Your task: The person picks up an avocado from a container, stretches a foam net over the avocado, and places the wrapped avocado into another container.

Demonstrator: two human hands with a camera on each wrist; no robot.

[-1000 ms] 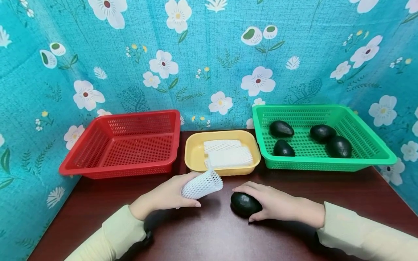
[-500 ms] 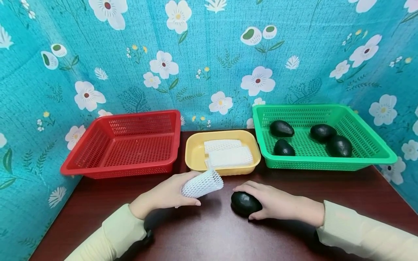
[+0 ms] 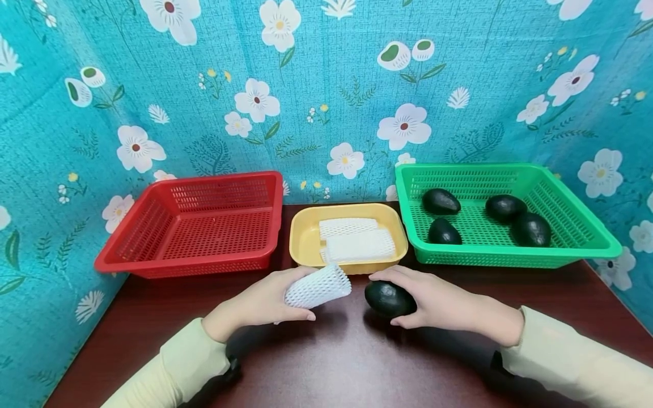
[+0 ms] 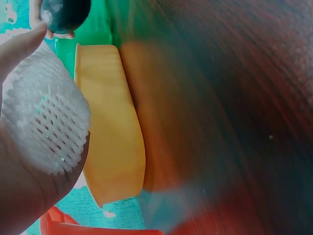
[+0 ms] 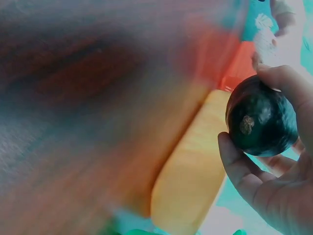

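My left hand [image 3: 272, 299] grips a white foam net sleeve [image 3: 318, 287], its mesh opening tilted up to the right. In the left wrist view the thumb lies along the foam net sleeve [image 4: 46, 112]. To the right of it, my right hand [image 3: 433, 297] holds a dark avocado [image 3: 390, 299] between thumb and fingers, just above the table. The right wrist view shows the avocado [image 5: 261, 117] end-on with its stem scar facing the camera. A short gap separates the avocado from the sleeve's open end.
Behind the hands stands a yellow tray [image 3: 305, 241] with several white foam net sleeves [image 3: 359, 243]. A red basket [image 3: 186, 258] is at the left. The green basket [image 3: 490, 258] at the right holds several avocados [image 3: 530, 229]. A flowered blue cloth [image 3: 316, 85] hangs behind.
My right hand has lifted the avocado off the table and moved it slightly away from me. The left hand with the foam net sleeve has hardly moved.
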